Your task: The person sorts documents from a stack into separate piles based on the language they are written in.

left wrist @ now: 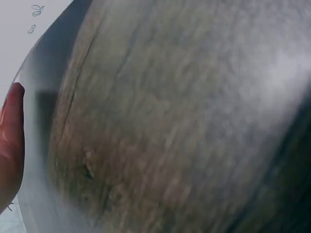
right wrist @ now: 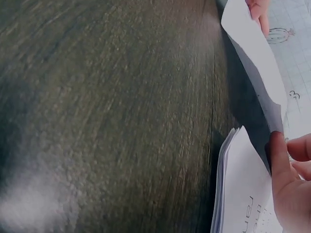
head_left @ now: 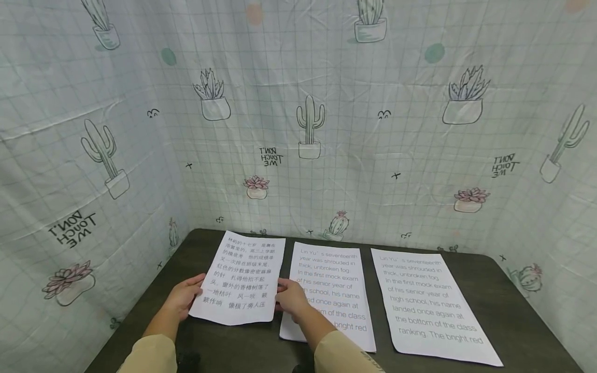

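Note:
A white sheet of paper (head_left: 238, 280) printed with Chinese text is held up by its two side edges, close over the dark table. My left hand (head_left: 183, 298) grips its left edge near the lower part. On the opposite edge my right hand (head_left: 295, 300) pinches the paper. In the right wrist view the lifted paper (right wrist: 260, 63) bows along its length, with the right thumb and fingers (right wrist: 279, 155) at its near end. Only part of the left hand (left wrist: 10, 145) shows in the left wrist view.
Right of the held sheet lies a stack of papers (head_left: 333, 269) with English text, partly covered by my right hand and forearm. Farther right is another English-text paper (head_left: 422, 295). A cactus-print curtain (head_left: 308, 207) encloses the back and sides of the table (head_left: 224, 344).

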A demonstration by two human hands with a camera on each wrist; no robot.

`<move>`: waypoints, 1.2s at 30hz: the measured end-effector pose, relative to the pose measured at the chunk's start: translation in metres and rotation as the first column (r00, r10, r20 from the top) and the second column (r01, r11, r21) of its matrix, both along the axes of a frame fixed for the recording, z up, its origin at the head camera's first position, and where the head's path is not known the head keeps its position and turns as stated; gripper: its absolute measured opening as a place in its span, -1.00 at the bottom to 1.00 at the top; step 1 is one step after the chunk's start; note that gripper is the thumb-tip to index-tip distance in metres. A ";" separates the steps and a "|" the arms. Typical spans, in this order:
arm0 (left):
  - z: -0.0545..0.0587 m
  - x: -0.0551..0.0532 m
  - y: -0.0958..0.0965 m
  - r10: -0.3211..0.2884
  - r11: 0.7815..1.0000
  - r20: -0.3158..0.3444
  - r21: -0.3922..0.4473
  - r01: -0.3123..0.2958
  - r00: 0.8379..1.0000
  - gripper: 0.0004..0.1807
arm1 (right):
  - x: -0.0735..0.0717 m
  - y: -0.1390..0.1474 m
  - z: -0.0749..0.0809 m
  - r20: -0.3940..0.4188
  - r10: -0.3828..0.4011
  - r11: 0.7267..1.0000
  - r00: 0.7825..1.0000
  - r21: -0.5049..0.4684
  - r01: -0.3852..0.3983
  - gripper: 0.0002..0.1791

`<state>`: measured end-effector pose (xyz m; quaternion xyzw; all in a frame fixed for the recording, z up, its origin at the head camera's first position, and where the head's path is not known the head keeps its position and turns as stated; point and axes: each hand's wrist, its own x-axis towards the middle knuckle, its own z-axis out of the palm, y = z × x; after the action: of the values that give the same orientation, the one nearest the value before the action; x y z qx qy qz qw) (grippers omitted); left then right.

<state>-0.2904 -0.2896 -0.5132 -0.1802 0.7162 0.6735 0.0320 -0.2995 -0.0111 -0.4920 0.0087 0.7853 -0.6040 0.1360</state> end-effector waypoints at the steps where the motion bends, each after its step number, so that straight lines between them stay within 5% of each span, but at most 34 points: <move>1: 0.000 0.000 0.000 -0.004 1.000 0.001 -0.007 0.004 1.000 -0.43 | 0.001 0.000 0.000 -0.003 0.012 1.000 1.000 0.000 -0.012 -0.35; 10: 0.001 -0.002 0.000 -0.026 0.999 0.036 -0.030 0.027 0.999 -0.41 | 0.007 -0.001 0.007 -0.006 0.094 0.995 0.996 0.021 -0.094 -0.39; 25: 0.016 -0.005 -0.009 -0.079 0.991 -0.014 -0.106 0.077 0.997 -0.34 | 0.009 0.002 0.020 -0.041 0.157 0.980 0.987 0.132 -0.151 -0.33; 36: 0.037 -0.005 0.004 -0.084 0.993 -0.071 -0.092 0.078 0.994 -0.33 | 0.003 0.016 0.027 -0.045 0.129 0.990 0.991 0.053 -0.127 -0.30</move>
<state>-0.2952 -0.2861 -0.4762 -0.1270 0.7529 0.6453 0.0246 -0.2967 0.0049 -0.4654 -0.0530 0.8023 -0.5740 0.1551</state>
